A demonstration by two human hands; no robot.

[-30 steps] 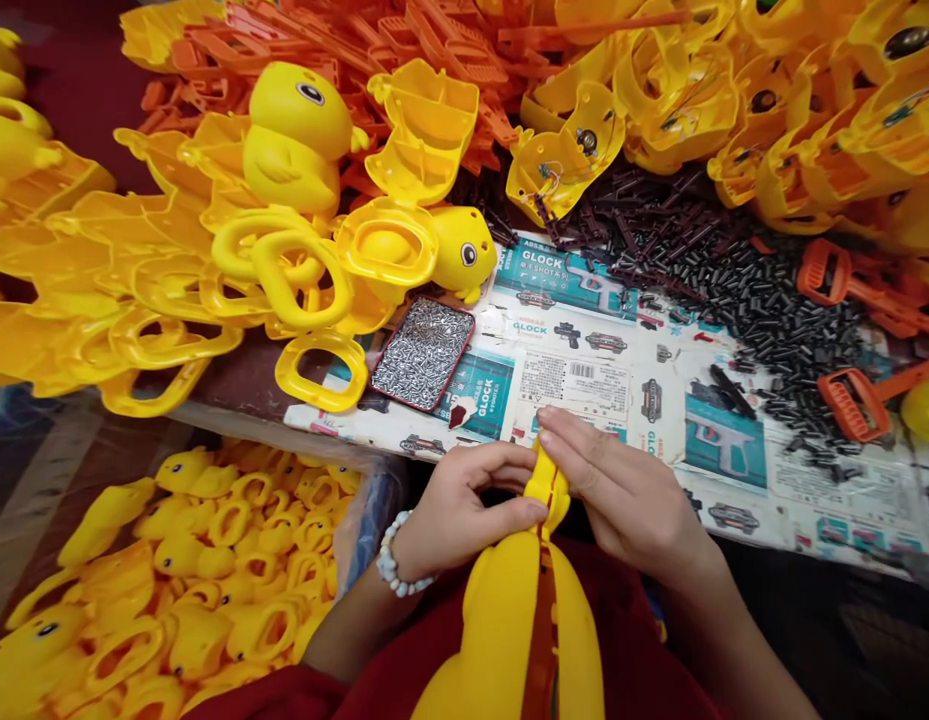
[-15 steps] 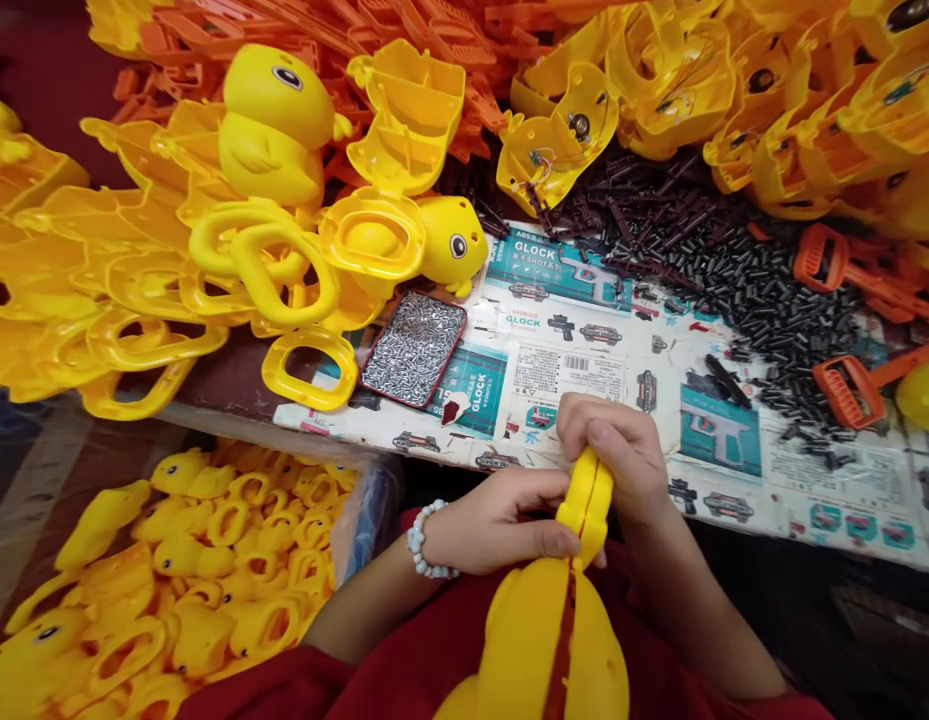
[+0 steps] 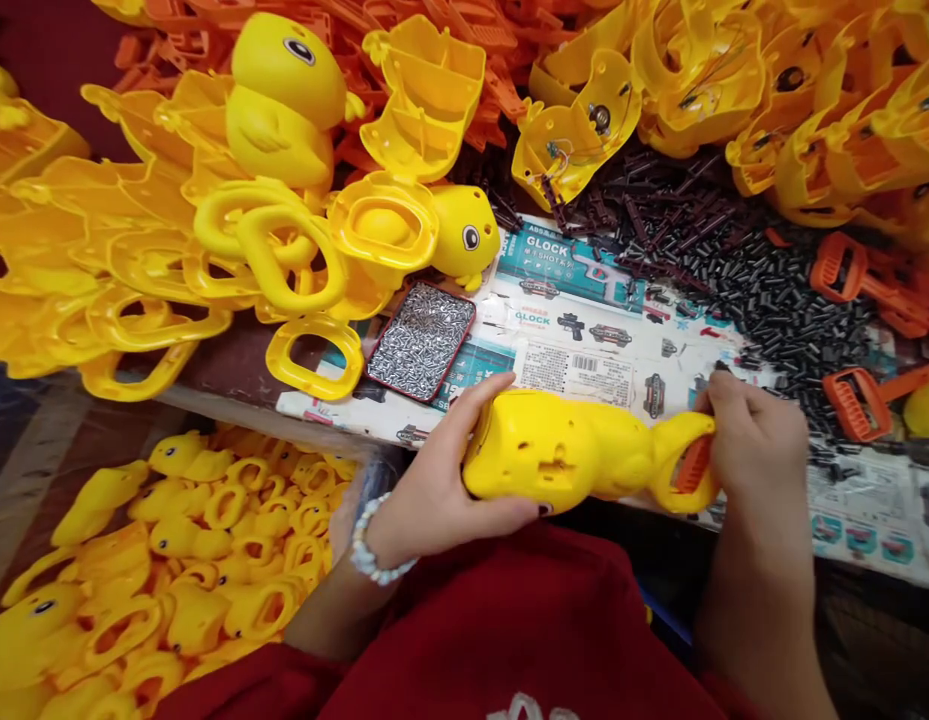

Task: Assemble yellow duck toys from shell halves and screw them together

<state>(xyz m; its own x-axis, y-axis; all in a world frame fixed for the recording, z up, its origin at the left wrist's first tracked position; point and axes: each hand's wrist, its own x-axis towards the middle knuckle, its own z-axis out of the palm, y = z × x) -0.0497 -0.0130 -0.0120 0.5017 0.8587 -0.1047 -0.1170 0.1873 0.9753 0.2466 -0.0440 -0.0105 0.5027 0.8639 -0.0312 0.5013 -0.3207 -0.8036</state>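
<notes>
Duck shell [image 3: 561,450] over the cardboard's [image 3: 606,370] near edge, left hand [image 3: 438,490] cupping its broad end, right hand [image 3: 760,440] at the loop handle [image 3: 665,455], seemingly pinching a dark piece [image 3: 722,366]; steady cupping should prevent twisting

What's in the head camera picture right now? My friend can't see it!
A left hand grips a yellow toy, and a curled right hand is at its loop. Behind lie metal bits in a tray, black parts, orange parts and yellow shells. More toys are piled lower left.
</notes>
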